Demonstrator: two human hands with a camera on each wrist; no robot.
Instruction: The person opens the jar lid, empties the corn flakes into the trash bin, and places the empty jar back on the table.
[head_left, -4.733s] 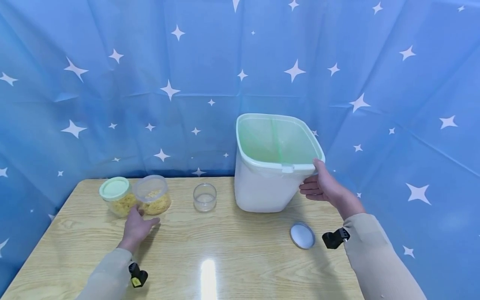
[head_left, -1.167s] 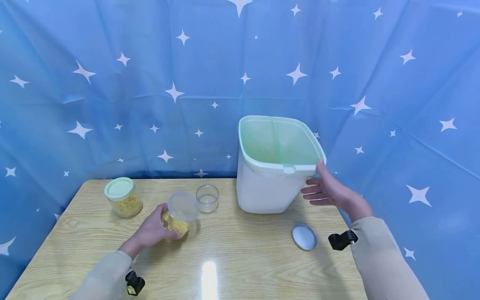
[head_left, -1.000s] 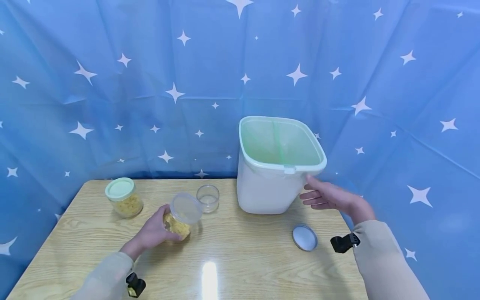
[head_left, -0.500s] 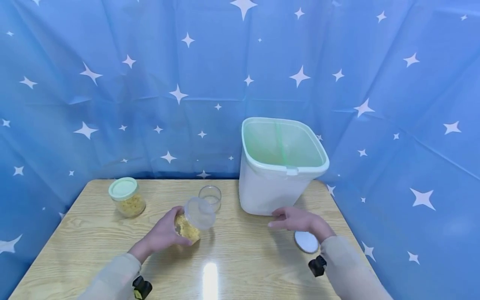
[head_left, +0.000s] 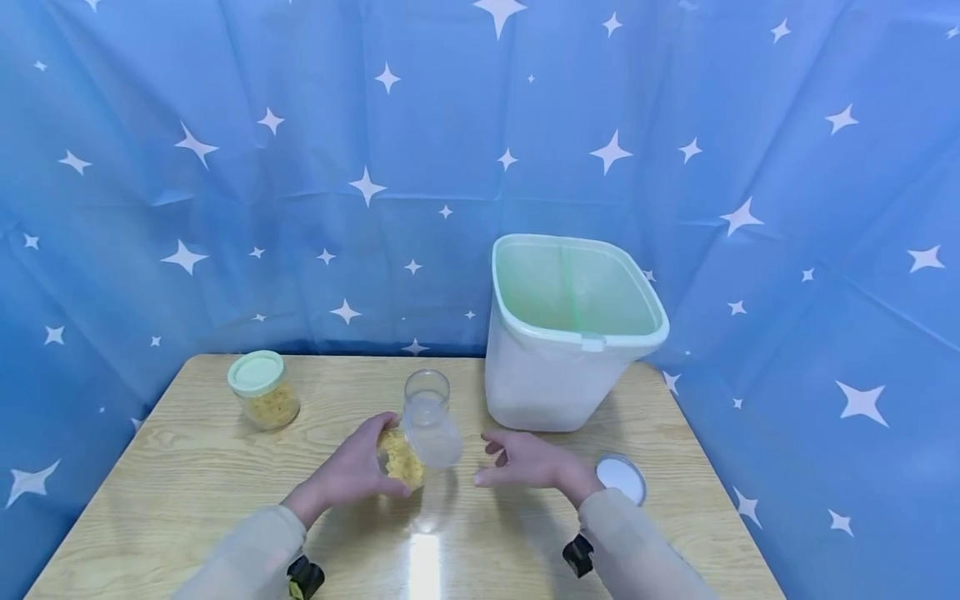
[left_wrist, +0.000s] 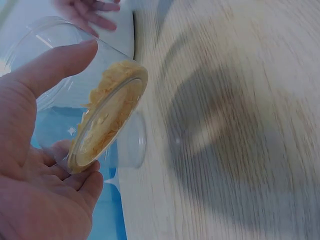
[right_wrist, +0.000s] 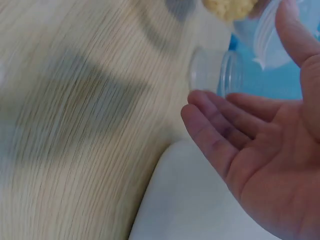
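My left hand [head_left: 352, 468] grips a clear plastic jar [head_left: 432, 435] with yellow flaky food [left_wrist: 107, 112] in its bottom. Thumb and fingers wrap opposite sides of the jar, which is tilted with its top to the right and is held above the table. To the right of the jar, my right hand [head_left: 528, 462] reaches in with nothing in it, fingers spread and slightly bent, a short gap away from the jar's top. In the right wrist view, the palm faces the jar's translucent top [right_wrist: 272, 37].
A second jar of yellow flakes with a green lid [head_left: 257, 372] stands at the back left. Behind the held jar is a small clear container [head_left: 427, 387]. A large white bin with a pale green rim [head_left: 540, 383] stands back right; a round lid [head_left: 622, 477] lies before it.
My left hand has lifted the jar from beside the green-lidded one and carried it right, tilting it. My right hand has let go of the bin's rim and come down leftward to the jar.
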